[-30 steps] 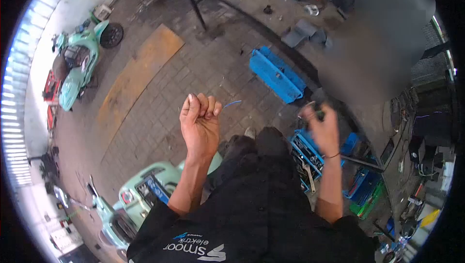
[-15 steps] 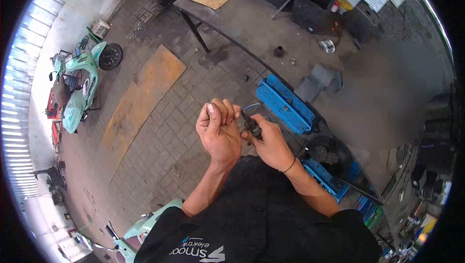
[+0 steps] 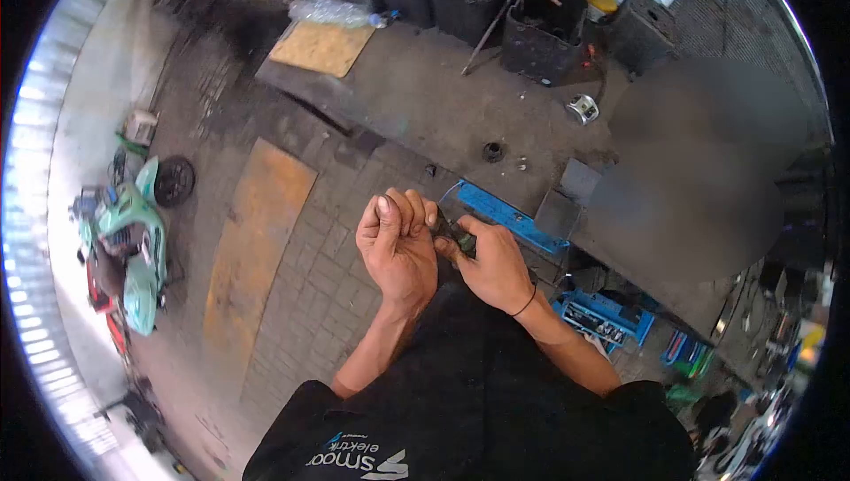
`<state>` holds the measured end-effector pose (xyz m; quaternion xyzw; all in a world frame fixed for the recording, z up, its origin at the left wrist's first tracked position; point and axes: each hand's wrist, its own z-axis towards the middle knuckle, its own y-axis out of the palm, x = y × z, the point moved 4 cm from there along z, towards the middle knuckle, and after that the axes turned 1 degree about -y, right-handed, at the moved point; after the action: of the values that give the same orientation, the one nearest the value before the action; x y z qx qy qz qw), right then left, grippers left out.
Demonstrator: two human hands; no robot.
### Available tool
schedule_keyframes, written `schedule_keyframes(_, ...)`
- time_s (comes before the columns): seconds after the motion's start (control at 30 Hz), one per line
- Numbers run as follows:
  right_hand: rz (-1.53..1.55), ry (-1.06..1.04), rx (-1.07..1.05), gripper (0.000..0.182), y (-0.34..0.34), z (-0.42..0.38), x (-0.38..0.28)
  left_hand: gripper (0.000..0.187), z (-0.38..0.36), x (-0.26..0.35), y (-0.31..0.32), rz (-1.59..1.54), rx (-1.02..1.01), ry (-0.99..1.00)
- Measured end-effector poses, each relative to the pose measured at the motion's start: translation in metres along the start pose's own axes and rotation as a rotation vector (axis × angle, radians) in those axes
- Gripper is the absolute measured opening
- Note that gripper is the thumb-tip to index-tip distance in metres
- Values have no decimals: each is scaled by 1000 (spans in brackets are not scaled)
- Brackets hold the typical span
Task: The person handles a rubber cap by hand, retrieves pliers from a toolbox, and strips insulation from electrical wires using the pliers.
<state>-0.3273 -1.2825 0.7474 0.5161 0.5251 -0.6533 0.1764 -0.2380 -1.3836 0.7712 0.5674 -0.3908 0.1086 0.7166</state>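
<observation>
My left hand (image 3: 394, 246) is raised in front of my chest, palm toward me. Its fingers are curled in and the thumb lies against them; whether they hold anything, I cannot tell. Close by on the right, my right hand (image 3: 494, 264) is closed around a small, dark, greasy-looking part (image 3: 460, 238), pinched between thumb and fingers. One end of this part reaches the curled fingertips of the left hand. Beyond the hands, a long blue metal toolbox section (image 3: 509, 215) lies by the bench edge.
A worn workbench (image 3: 425, 100) runs across, carrying a dark ring-shaped part (image 3: 492, 153), a piston-like metal part (image 3: 583, 108) and black bins (image 3: 540, 38). An open blue toolbox (image 3: 602, 317) sits at lower right. A mint-green scooter (image 3: 133, 233) and brown board (image 3: 257, 251) are left. A blurred person-sized area is right.
My view has shifted, so the bench, scooter and board appear displaced and more of the lower toolbox shows. Both hands keep nearly the same pose; the dark part tilts slightly in my right hand.
</observation>
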Motion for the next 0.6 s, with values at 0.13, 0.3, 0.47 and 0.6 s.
schedule_keyframes(0.13, -95, 175, 116, 38, 0, 27, -4, 39, 46, -8, 1, 10, -166, -131)
schedule_keyframes(0.3, -93, 296, 246, 37, 13, 48, -1, 40, 88, -6, -10, 147, -257, -378)
schedule_keyframes(0.47, -75, 348, 339, 36, 32, 58, 4, 41, 121, -8, -29, 210, -303, -612)
schedule_keyframes(0.6, -91, 365, 380, 37, 37, 67, 0, 40, 140, -10, -34, 208, -340, -730)
